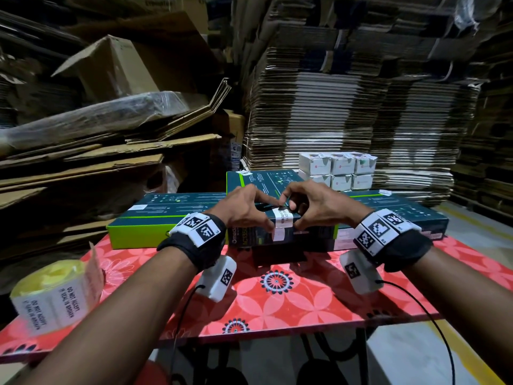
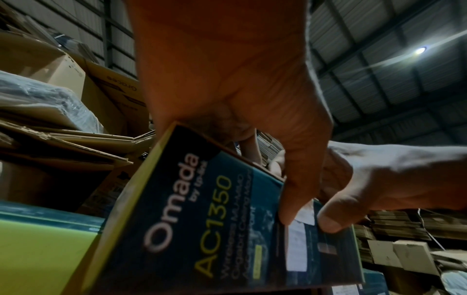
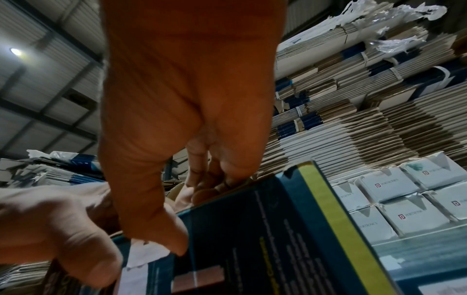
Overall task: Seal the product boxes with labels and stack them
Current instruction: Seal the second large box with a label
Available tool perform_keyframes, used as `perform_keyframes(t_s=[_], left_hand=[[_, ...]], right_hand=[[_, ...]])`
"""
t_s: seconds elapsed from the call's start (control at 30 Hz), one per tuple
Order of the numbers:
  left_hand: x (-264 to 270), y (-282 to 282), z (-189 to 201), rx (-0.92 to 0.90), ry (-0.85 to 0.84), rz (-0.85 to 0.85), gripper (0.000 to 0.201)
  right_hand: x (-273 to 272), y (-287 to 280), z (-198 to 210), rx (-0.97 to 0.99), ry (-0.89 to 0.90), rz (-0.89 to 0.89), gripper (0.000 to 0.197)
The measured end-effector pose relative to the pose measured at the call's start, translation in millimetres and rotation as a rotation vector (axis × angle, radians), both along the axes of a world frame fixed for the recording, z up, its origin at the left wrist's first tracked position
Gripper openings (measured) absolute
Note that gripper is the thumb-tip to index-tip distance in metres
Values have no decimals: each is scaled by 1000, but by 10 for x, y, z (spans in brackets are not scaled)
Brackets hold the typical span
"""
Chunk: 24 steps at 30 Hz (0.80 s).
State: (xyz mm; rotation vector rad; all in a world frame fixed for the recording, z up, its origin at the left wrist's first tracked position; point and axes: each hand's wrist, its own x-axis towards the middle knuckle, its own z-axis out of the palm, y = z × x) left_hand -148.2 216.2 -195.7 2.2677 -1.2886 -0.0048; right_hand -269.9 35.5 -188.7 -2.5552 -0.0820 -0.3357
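A dark teal product box [image 1: 258, 236] printed "Omada AC1350" lies in front of me on other boxes, its narrow front face towards me. A white seal label [image 1: 283, 218] wraps over its top front edge. My left hand [image 1: 266, 215] pinches that edge just left of the label, fingers on top, thumb on the front face. My right hand [image 1: 295, 213] does the same just right of it. The left wrist view shows the box [image 2: 192, 219], the label [image 2: 297, 245] and both thumbs beside it. In the right wrist view my thumb presses the label [image 3: 144, 255] onto the box [image 3: 265, 239].
A roll of seal labels [image 1: 52, 293] sits at the left of the red flowered table [image 1: 277, 307]. Flat teal and green boxes [image 1: 166, 218] lie under and behind the held box. Small white boxes [image 1: 338, 170] are stacked behind. Flattened cardboard [image 1: 347, 107] towers all around.
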Motion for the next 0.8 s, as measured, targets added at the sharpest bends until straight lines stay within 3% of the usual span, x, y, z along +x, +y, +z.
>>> perform_keyframes(t_s=[0.23,0.47,0.57,0.7,0.8], left_hand=[[-6,9,-23,-15,-16,19,65],[-16,30,-23,13,-33,-4,73],[13,26,6,40,-10,-12,66],[74,13,3,-12,45,-13,60],[71,15,-6,-37,59,-11,56]], right_hand=[[29,8,-56,31,-74,-20,49],[-18,-34,-16,56,6,39,54],[-42,-94,19,134,3,62,45],[-54,-65,-16,-37,-139,40,24],[-31,-52,-92,-19,-235,31,18]])
